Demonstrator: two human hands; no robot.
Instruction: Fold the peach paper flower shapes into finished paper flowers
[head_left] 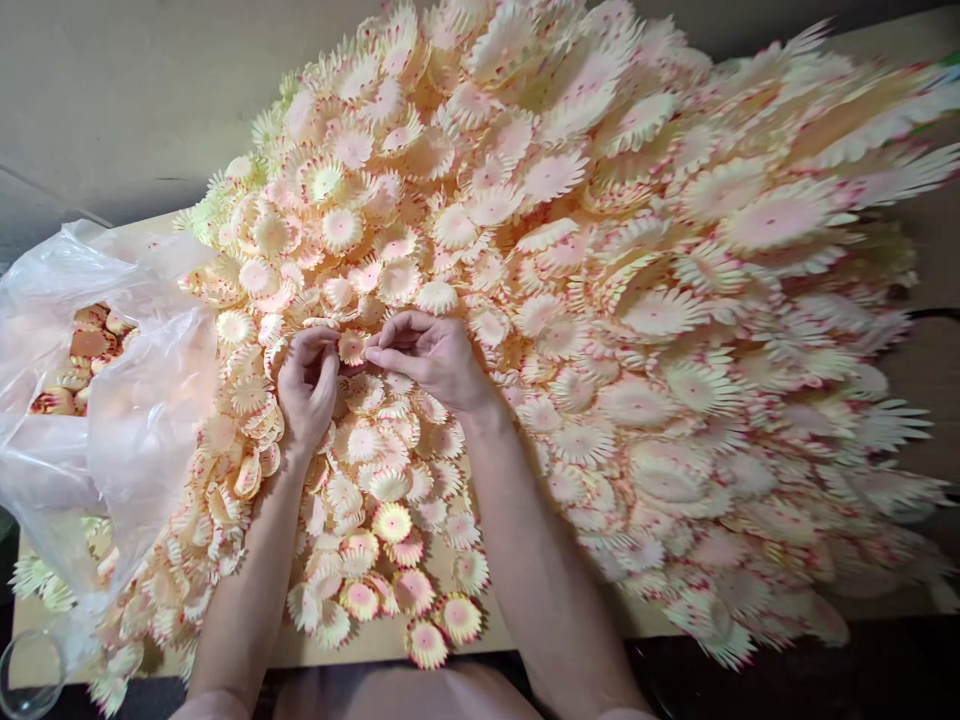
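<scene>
A small cream flower disc with a frilled, pink-tipped rim sits between my two hands. My left hand is closed, its curled fingertips and thumb at the disc's left edge. From the other side, my right hand pinches the right edge between thumb and forefinger, the other fingers loosely bent. Whether a thin stem or wire is there is too small to tell. Under and around both hands lie similar flower discs, heaped loosely and overlapping. Nearer my body, some discs have yellower petals with pink edges.
A large mound of flower discs rises behind and to the right. At the left, a clear plastic bag holds more discs, seen through its opening. A clear round container stands at the lower left corner. The tabletop shows along the front edge.
</scene>
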